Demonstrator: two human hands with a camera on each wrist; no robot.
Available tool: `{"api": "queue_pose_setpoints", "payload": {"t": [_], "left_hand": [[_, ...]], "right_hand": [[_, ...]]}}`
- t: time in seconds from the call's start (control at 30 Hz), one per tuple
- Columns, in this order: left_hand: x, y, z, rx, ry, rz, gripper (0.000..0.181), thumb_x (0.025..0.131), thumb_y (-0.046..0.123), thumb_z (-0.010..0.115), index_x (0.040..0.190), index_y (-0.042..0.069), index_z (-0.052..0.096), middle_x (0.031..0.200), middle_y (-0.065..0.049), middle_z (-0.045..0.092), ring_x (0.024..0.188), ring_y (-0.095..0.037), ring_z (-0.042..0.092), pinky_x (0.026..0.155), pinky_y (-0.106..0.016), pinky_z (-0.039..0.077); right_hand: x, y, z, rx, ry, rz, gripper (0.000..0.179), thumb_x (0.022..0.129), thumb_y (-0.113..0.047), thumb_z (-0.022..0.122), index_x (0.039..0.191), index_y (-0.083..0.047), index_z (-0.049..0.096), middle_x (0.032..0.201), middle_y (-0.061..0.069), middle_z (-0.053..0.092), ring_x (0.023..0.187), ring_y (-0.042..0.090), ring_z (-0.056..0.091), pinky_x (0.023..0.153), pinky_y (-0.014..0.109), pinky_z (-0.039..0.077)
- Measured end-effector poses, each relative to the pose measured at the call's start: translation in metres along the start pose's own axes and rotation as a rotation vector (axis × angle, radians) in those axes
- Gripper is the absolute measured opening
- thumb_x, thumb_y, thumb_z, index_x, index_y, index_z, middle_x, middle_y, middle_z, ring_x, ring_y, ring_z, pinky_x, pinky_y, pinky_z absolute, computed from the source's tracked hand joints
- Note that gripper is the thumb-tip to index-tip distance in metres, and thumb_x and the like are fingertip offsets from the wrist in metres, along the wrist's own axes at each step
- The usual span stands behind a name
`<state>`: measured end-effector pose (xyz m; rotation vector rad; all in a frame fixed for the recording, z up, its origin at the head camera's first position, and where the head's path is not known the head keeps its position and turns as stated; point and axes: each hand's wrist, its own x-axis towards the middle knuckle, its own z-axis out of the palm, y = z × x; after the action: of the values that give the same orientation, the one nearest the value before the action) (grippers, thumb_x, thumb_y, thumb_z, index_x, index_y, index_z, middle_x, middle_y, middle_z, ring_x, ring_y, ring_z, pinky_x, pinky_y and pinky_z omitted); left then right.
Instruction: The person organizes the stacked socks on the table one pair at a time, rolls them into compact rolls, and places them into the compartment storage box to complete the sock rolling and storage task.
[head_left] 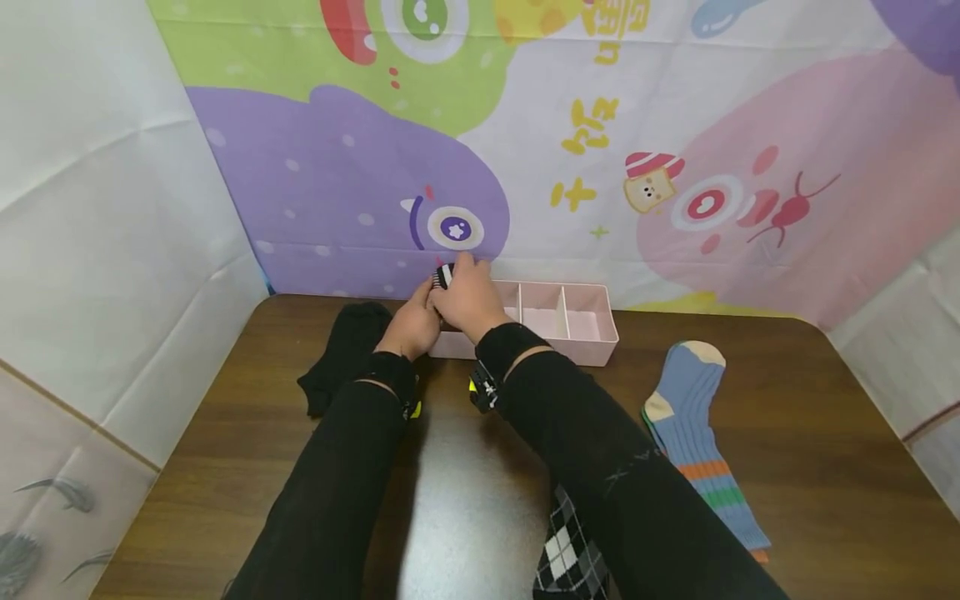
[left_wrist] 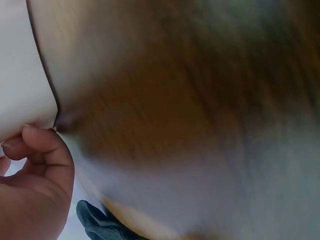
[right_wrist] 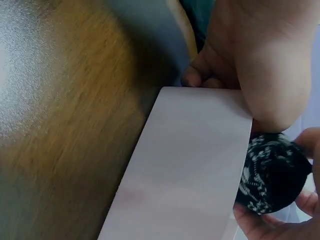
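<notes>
A rolled black-and-white sock (right_wrist: pixel 272 172) is pinched by my right hand (head_left: pixel 471 298) over the left end of a pink divided box (head_left: pixel 588 352). In the right wrist view, the fingers and thumb lie around the roll, just inside the box's rim. My left hand (head_left: pixel 411 327) grips the box's left end, thumb over the rim and fingers curled outside, as the right wrist view shows. A black sock (head_left: pixel 347 350) lies flat on the table beside the left hand. The leftmost compartment is hidden behind the hands.
Blue striped socks (head_left: pixel 693 417) lie at the right of the wooden table (head_left: pixel 825 433). Argyle socks (head_left: pixel 566 546) lie near the front, partly under the right forearm. A cartoon-printed cloth (head_left: pixel 570 233) hangs right behind the box.
</notes>
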<state>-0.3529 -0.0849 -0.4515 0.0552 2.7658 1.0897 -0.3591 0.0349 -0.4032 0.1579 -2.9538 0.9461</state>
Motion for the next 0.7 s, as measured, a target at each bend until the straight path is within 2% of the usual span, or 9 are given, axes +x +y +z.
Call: {"api": "queue_pose_setpoints", "payload": {"t": [0.1, 0.23, 0.3, 0.37, 0.47, 0.53, 0.6, 0.7], "left_hand": [[0.000, 0.000, 0.000, -0.005, 0.005, -0.003, 0.057, 0.106, 0.042, 0.018, 0.159, 0.024, 0.007, 0.159, -0.009, 0.028, 0.140, -0.032, 0.032, 0.113, -0.048, 0.029], [0.001, -0.002, -0.001, 0.020, 0.020, 0.054, 0.061, 0.105, 0.044, 0.025, 0.159, 0.020, 0.009, 0.158, -0.010, 0.028, 0.138, -0.032, 0.035, 0.112, -0.048, 0.031], [0.001, -0.003, -0.001, 0.050, 0.028, 0.101, 0.063, 0.105, 0.040, 0.031, 0.159, 0.016, 0.008, 0.159, -0.010, 0.026, 0.139, -0.031, 0.035, 0.112, -0.046, 0.031], [0.002, -0.006, -0.002, 0.075, 0.033, 0.147, 0.066, 0.103, 0.031, 0.039, 0.158, 0.012, 0.008, 0.160, -0.011, 0.023, 0.140, -0.031, 0.033, 0.113, -0.045, 0.030], [0.002, -0.008, -0.002, 0.085, 0.023, 0.181, 0.072, 0.099, 0.021, 0.046, 0.158, 0.009, 0.006, 0.160, -0.013, 0.021, 0.141, -0.031, 0.030, 0.114, -0.044, 0.028], [0.002, -0.009, -0.002, 0.081, 0.012, 0.182, 0.075, 0.097, 0.019, 0.048, 0.158, 0.009, 0.006, 0.160, -0.014, 0.022, 0.141, -0.032, 0.031, 0.114, -0.045, 0.028], [0.001, -0.009, -0.002, 0.069, 0.003, 0.175, 0.076, 0.097, 0.021, 0.050, 0.158, 0.010, 0.005, 0.160, -0.014, 0.022, 0.140, -0.033, 0.032, 0.113, -0.046, 0.029], [0.001, -0.008, -0.002, 0.061, -0.003, 0.166, 0.074, 0.100, 0.027, 0.048, 0.158, 0.011, 0.005, 0.160, -0.014, 0.022, 0.140, -0.034, 0.032, 0.113, -0.047, 0.029]], "right_hand": [[-0.001, -0.004, 0.002, -0.097, 0.016, -0.004, 0.057, 0.087, -0.033, 0.067, 0.131, -0.004, 0.045, 0.123, 0.022, 0.045, 0.097, 0.030, 0.056, 0.079, 0.039, 0.053], [-0.003, -0.013, 0.004, -0.243, -0.014, -0.027, 0.053, 0.092, -0.031, 0.062, 0.135, -0.004, 0.049, 0.126, 0.023, 0.049, 0.105, 0.034, 0.058, 0.086, 0.043, 0.052], [-0.004, -0.018, 0.003, -0.309, -0.066, -0.051, 0.048, 0.096, -0.029, 0.054, 0.136, -0.003, 0.051, 0.129, 0.022, 0.052, 0.113, 0.035, 0.055, 0.093, 0.043, 0.050], [-0.005, -0.022, 0.002, -0.368, -0.158, -0.090, 0.042, 0.098, -0.023, 0.048, 0.134, -0.003, 0.055, 0.132, 0.018, 0.056, 0.119, 0.033, 0.053, 0.098, 0.042, 0.046], [-0.006, -0.024, 0.001, -0.456, -0.309, -0.150, 0.038, 0.100, -0.018, 0.042, 0.131, -0.005, 0.060, 0.136, 0.010, 0.057, 0.126, 0.027, 0.050, 0.105, 0.038, 0.041], [-0.007, -0.025, 0.000, -0.491, -0.380, -0.170, 0.036, 0.100, -0.016, 0.043, 0.130, -0.007, 0.062, 0.137, 0.007, 0.057, 0.126, 0.024, 0.051, 0.106, 0.036, 0.039], [-0.009, -0.025, -0.001, -0.532, -0.404, -0.173, 0.035, 0.100, -0.017, 0.045, 0.129, -0.010, 0.064, 0.138, 0.005, 0.057, 0.128, 0.024, 0.049, 0.110, 0.037, 0.033], [-0.016, -0.027, -0.005, -0.587, -0.398, -0.178, 0.034, 0.099, -0.020, 0.047, 0.128, -0.016, 0.065, 0.138, 0.000, 0.057, 0.130, 0.024, 0.047, 0.113, 0.042, 0.026]]}}
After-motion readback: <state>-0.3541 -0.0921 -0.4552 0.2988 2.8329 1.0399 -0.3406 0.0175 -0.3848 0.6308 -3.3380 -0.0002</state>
